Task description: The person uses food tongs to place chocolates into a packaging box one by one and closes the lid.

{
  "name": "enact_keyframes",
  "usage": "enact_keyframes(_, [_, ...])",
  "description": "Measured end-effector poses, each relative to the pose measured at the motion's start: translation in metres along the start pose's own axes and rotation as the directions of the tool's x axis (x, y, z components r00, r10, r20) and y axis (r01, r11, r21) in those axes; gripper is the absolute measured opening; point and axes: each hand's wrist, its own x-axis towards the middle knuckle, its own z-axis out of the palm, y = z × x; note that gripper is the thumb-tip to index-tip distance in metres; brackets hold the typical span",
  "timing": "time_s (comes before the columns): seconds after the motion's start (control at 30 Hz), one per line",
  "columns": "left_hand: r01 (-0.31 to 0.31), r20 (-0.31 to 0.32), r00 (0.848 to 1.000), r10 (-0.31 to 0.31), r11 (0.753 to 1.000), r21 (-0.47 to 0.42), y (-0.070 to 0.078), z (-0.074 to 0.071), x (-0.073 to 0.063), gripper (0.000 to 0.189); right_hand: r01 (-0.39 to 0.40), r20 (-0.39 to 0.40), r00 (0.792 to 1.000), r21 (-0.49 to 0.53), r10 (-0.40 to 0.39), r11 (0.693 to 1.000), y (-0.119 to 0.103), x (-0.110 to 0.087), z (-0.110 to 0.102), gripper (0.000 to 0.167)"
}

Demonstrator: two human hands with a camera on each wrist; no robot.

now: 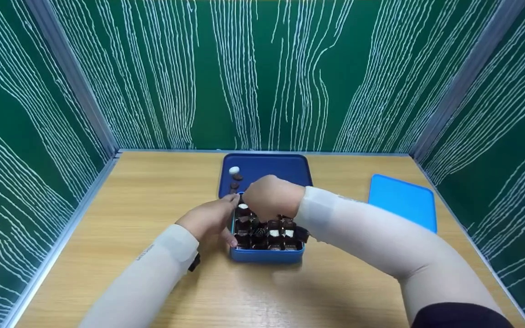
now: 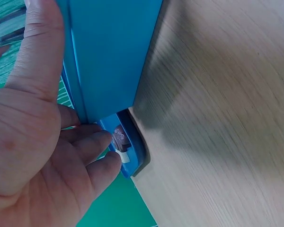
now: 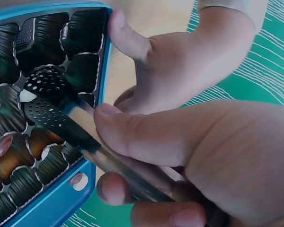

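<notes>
A blue box (image 1: 267,256) stands mid-table, fitted with a dark divided liner. Several compartments hold chocolates, some with white tops, such as the white one (image 1: 243,207) near the far left. My left hand (image 1: 210,216) holds the box at its left side; in the left wrist view the thumb lies along the rim and the fingers bend round the far corner. My right hand (image 1: 269,196) reaches over the box and grips metal tongs (image 3: 118,163) between thumb and fingers. Their perforated ends are down among the compartments, beside a small white piece. Whether they pinch anything, I cannot tell.
Behind the box lies a dark blue tray (image 1: 271,166) with several brown pieces and a white piece (image 1: 234,170) along its left side. A flat light blue lid (image 1: 401,200) rests at the right. Green panels (image 1: 285,68) with white lines enclose the wooden table (image 1: 162,182).
</notes>
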Motion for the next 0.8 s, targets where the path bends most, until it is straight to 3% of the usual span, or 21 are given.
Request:
enact_keyframes(0.23, [-0.009, -0.012, 1.000, 0.009, 1.000, 0.012, -0.001, 0.003, 0.002, 0.152, -0.001, 0.078, 0.997, -0.016, 0.002, 1.000, -0.004, 0.015, 0.001, 0.007])
enact_keyframes(0.4, [-0.006, -0.022, 1.000, 0.006, 1.000, 0.017, -0.002, 0.003, 0.003, 0.152, -0.017, 0.070, 0.997, 0.001, 0.017, 1.000, -0.002, 0.010, 0.000, 0.013])
enact_keyframes(0.5, [0.004, -0.010, 1.000, -0.004, 1.000, 0.026, -0.001, 0.002, 0.005, 0.153, -0.032, 0.056, 0.998, 0.034, 0.030, 0.999, 0.001, 0.003, -0.005, 0.023])
enact_keyframes(0.7, [0.031, 0.010, 0.999, -0.031, 1.000, -0.002, 0.000, 0.001, 0.006, 0.153, -0.068, 0.063, 0.996, 0.137, 0.060, 0.988, 0.029, -0.012, -0.020, 0.065])
enact_keyframes(0.8, [0.027, 0.004, 1.000, -0.027, 1.000, 0.009, 0.000, 0.001, 0.003, 0.154, -0.086, 0.062, 0.995, 0.207, 0.074, 0.975, 0.048, -0.013, -0.024, 0.070])
